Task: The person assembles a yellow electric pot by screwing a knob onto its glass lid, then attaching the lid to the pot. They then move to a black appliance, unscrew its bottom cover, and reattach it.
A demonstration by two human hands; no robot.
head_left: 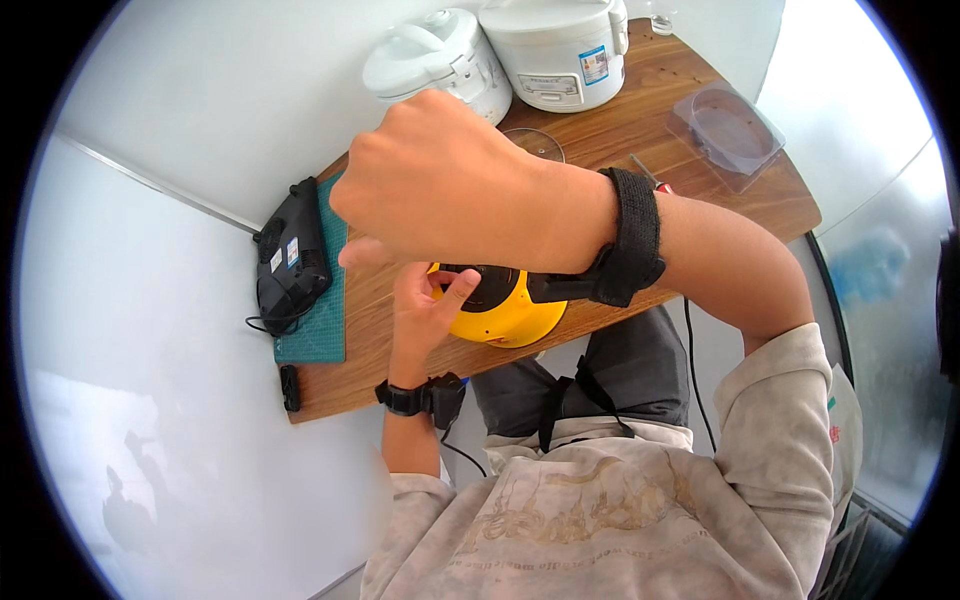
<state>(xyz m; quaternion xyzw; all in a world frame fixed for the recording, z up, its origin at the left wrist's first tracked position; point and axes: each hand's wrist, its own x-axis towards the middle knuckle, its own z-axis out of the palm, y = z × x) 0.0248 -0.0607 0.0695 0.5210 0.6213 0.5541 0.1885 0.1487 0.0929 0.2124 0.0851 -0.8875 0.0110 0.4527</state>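
A yellow round housing (508, 318) with a black middle sits near the front edge of the wooden table, partly hidden by my right arm. My left hand (425, 310) grips its left side, with the thumb over the black part. Raised above it and close to the camera, my right hand (435, 185) is closed with its back up. The curled fingers face down, out of sight, so whatever they hold cannot be made out. Black straps (630, 235) circle both wrists.
Two white rice cookers (555, 60) stand at the back. A clear plastic tray (725, 135) lies at the right, near a red-handled tool (664, 187). To the left, a black device (295, 255) with a cable rests on a green mat (325, 330). A glass lid (540, 143) shows behind my right hand.
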